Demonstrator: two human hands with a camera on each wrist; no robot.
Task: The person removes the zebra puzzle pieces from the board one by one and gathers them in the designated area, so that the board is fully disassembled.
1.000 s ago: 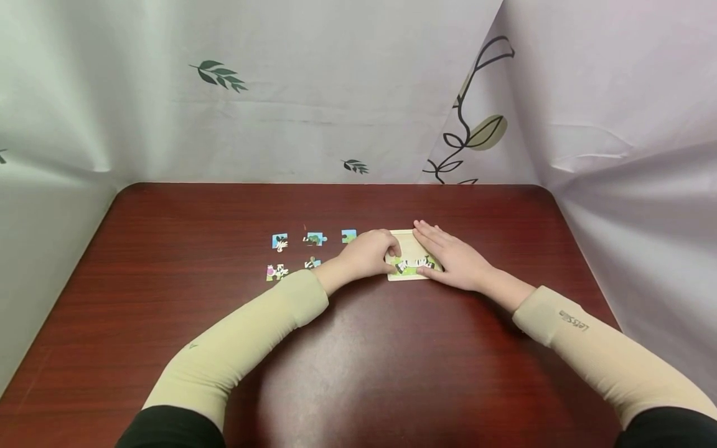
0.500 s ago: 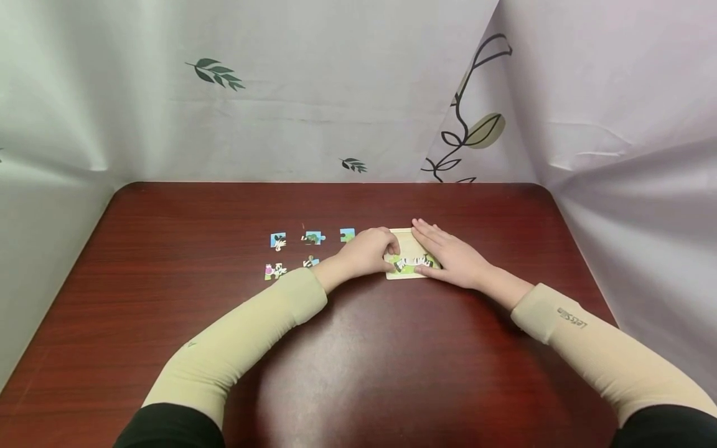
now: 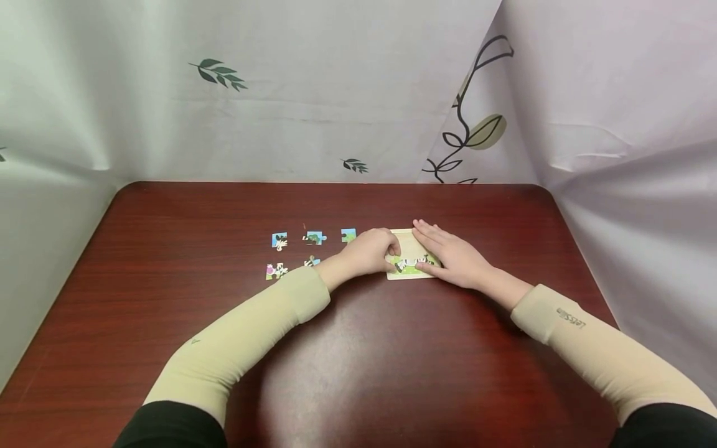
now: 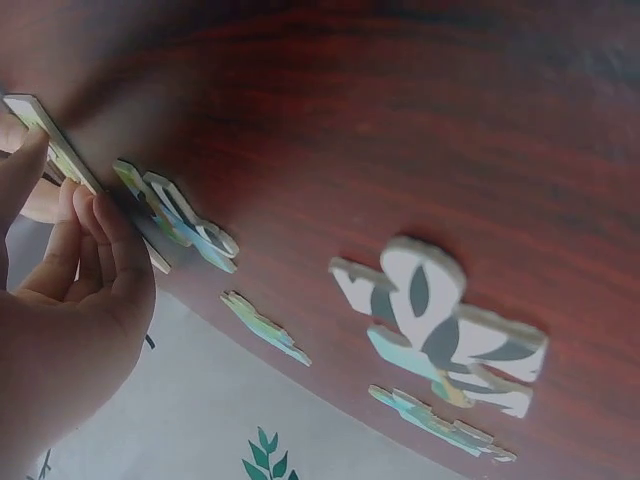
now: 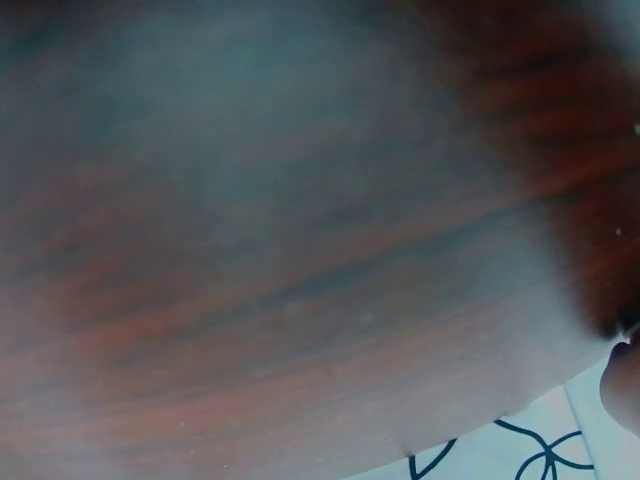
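Observation:
A small pale wooden puzzle tray (image 3: 404, 240) lies flat at the right of the table's middle. Fitted pieces with a striped zebra body on green (image 3: 411, 265) fill its near part; bare wood shows behind. My left hand (image 3: 366, 252) grips the tray's left edge, its fingers curled and its thumb by the zebra pieces. In the left wrist view, the left hand (image 4: 85, 320) has fingertips at the tray's rim (image 4: 62, 150). My right hand (image 3: 460, 258) lies along the tray's right side, fingers straight, thumb over the zebra pieces. It covers that edge.
Loose jigsaw pieces lie left of the tray: a blue one with black and white (image 3: 279, 241), a blue-green one (image 3: 315, 238), a green-blue one (image 3: 348, 235), a pink-and-striped one (image 3: 276, 271) and a partly hidden one (image 3: 312, 262). A leaf-patterned curtain (image 3: 280, 124) stands behind the table.
My right thumb has shifted slightly inward over the zebra pieces. Otherwise both hands, the tray and the loose pieces stay where they were.

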